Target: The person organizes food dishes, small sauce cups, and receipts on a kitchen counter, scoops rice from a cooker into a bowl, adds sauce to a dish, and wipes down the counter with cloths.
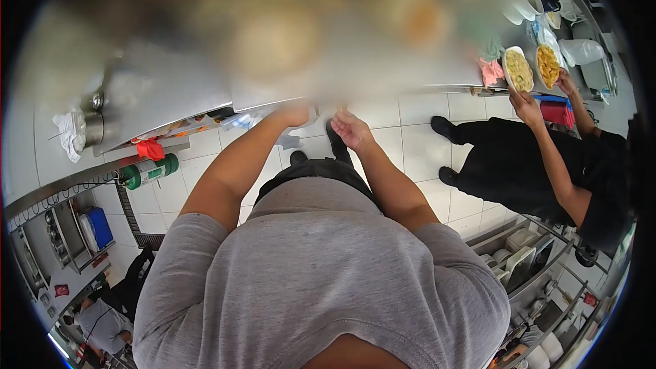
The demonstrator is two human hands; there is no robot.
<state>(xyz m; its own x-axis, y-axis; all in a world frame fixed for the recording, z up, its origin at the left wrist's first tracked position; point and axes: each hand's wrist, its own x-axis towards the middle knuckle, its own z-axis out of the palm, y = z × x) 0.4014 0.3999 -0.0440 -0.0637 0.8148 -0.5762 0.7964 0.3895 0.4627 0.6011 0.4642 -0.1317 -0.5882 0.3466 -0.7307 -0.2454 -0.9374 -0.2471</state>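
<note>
Near the counter's front edge, my left hand (295, 115) is partly lost in the blur, so its fingers and anything in them cannot be made out. A pale, see-through sheet (290, 141) hangs just below that hand, and I cannot tell whether the two touch. My right hand (352, 130) is a short way to the right, palm partly turned up. Its fingers are curled in with the tips close together; whatever they hold is too small or blurred to name. Above both hands, the steel counter (355, 72) is heavily blurred.
On the right, a co-worker in black (526, 160) holds a dish of pale food (518, 70) and a dish of yellow food (547, 65). A green cylinder (150, 171) lies below the counter at left. A metal pot (94, 130) and rack (523, 260) flank me.
</note>
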